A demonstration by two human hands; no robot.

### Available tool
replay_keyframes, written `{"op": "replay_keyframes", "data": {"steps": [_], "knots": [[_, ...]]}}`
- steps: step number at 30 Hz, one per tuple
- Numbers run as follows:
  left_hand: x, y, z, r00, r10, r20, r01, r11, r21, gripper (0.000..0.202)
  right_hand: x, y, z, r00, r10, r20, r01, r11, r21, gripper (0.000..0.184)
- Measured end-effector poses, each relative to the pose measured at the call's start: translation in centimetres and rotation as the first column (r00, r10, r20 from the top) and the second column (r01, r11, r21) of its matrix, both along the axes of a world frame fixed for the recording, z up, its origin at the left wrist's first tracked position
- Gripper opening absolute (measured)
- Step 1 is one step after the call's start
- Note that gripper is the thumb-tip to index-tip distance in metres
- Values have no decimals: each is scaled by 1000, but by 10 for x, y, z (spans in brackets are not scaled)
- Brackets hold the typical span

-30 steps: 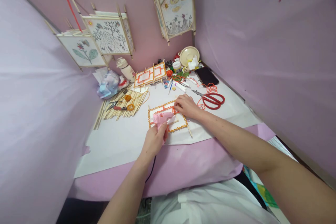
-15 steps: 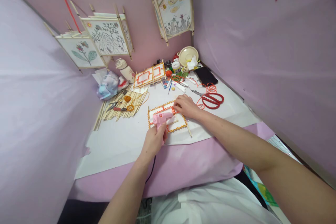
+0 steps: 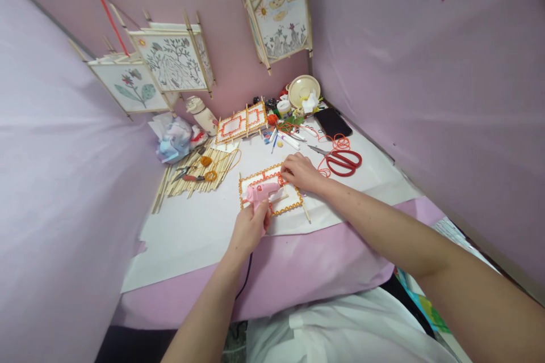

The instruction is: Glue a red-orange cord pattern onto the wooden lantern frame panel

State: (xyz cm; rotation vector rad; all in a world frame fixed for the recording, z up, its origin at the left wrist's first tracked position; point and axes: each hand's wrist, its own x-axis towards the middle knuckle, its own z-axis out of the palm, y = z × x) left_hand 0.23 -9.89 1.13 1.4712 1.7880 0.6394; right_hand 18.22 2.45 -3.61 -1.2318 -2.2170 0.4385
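A pink hot glue gun (image 3: 258, 193) is gripped by its handle in my left hand (image 3: 251, 224), its nozzle pointing right. Below the nozzle lies a white panel (image 3: 251, 186) framed with sticks and edged with wavy orange and yellow cord. My right hand (image 3: 301, 172) rests at the panel's upper right, fingers bent and pressed together near the red-orange cord (image 3: 281, 179). What those fingertips pinch is too small to make out. A black cable runs down from the glue gun past my left wrist.
Red-handled scissors (image 3: 344, 162), loose orange cord (image 3: 340, 142) and a phone (image 3: 333, 123) lie to the right. Bamboo sticks (image 3: 200, 181) with pliers (image 3: 193, 177) are on the left. Behind stand a second decorated panel (image 3: 241, 123) and a bottle (image 3: 201, 113). Paper lanterns (image 3: 170, 62) hang above.
The view has shifted very slightly. Both hands, the glue gun and the panel keep practically the same places.
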Motion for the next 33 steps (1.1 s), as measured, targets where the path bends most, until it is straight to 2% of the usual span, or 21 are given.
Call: {"op": "replay_keyframes", "data": {"steps": [33], "knots": [[0, -7, 2, 999, -14, -34, 13, 999, -32, 55, 1, 1, 0, 1000, 3, 5, -3, 1000, -3, 13]]}}
